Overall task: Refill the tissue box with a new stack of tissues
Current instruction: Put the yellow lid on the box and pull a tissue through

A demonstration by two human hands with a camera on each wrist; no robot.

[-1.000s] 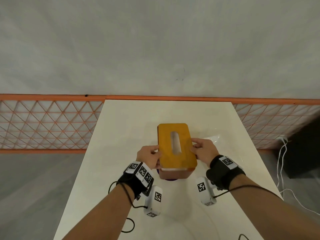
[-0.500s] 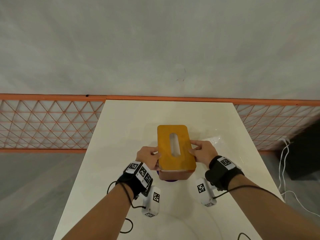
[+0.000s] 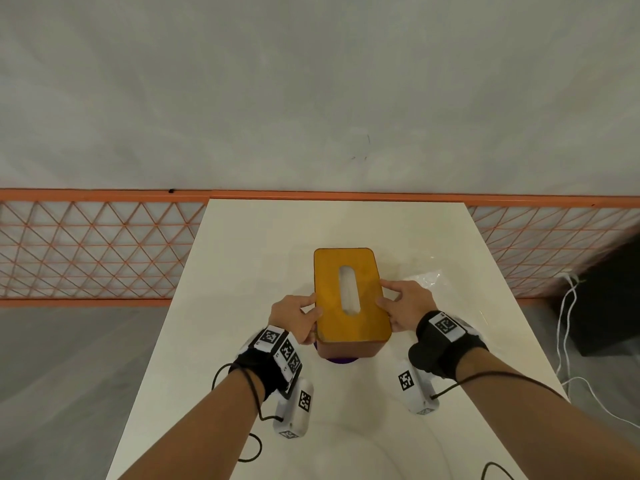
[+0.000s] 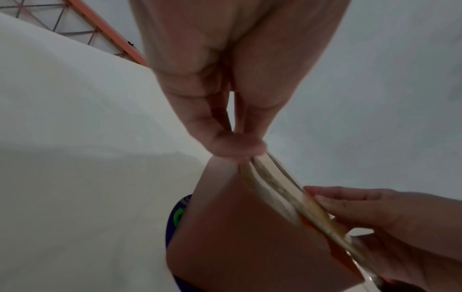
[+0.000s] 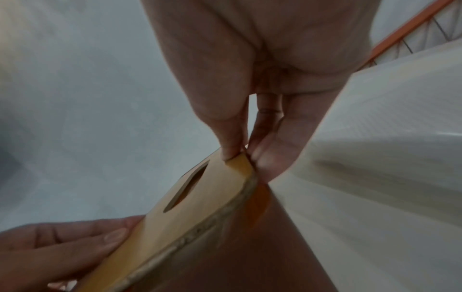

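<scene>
Centrally on white table (image 3: 242, 258), orange tissue box (image 3: 348, 348), left hand (image 3: 294, 315) and right hand (image 3: 405, 303) fingers pinching its lid (image 3: 329, 289)

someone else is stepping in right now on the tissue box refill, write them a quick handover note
Left hand: pinches the left edge of the yellow wooden lid with the oval slot.
Right hand: pinches the lid's right edge.
Things: the lid is on top of the brown tissue box at the middle of the white table. White tissue shows through the slot. A crumpled clear plastic wrapper lies right of the box; something purple peeks from under the box's near end.
Done: apparently the tissues are in.
Left: seat the lid flush, probably pull the first tissue through the slot, then let go.
</scene>
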